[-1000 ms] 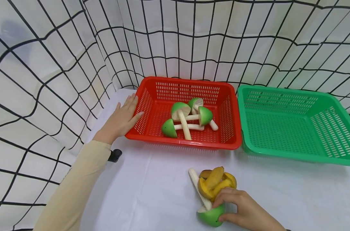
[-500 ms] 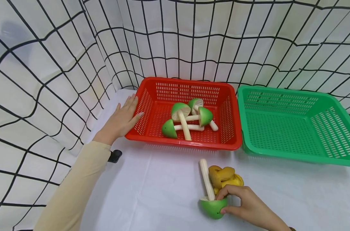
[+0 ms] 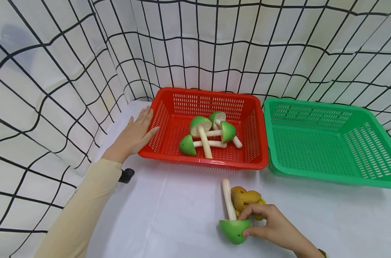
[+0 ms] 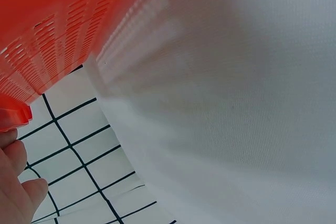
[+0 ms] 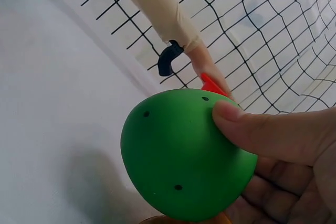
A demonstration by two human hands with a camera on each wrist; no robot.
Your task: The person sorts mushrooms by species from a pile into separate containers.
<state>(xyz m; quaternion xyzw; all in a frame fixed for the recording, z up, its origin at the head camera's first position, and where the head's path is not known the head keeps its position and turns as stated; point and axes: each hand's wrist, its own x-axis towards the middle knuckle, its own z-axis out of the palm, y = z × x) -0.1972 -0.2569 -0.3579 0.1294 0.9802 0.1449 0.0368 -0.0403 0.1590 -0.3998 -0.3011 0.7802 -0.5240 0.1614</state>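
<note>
My right hand grips a toy mushroom by its green cap, the cream stem pointing away from me; the cap fills the right wrist view with my thumb pressed on it. Yellow-brown toy pieces lie on the white table right beside that hand. My left hand rests flat against the left outer wall of the red basket, fingers straight. Several green-capped mushrooms lie inside that basket. The left wrist view shows the red basket wall and my fingertips.
A green basket stands to the right of the red one, nothing visible inside it. White grid-patterned cloth walls enclose the table on the left and back. The white tabletop stretches in front of the baskets.
My right hand turned the green mushroom so its stem stands more upright and shifted slightly. The yellow-brown pieces settled lower beside it. The left hand stayed put.
</note>
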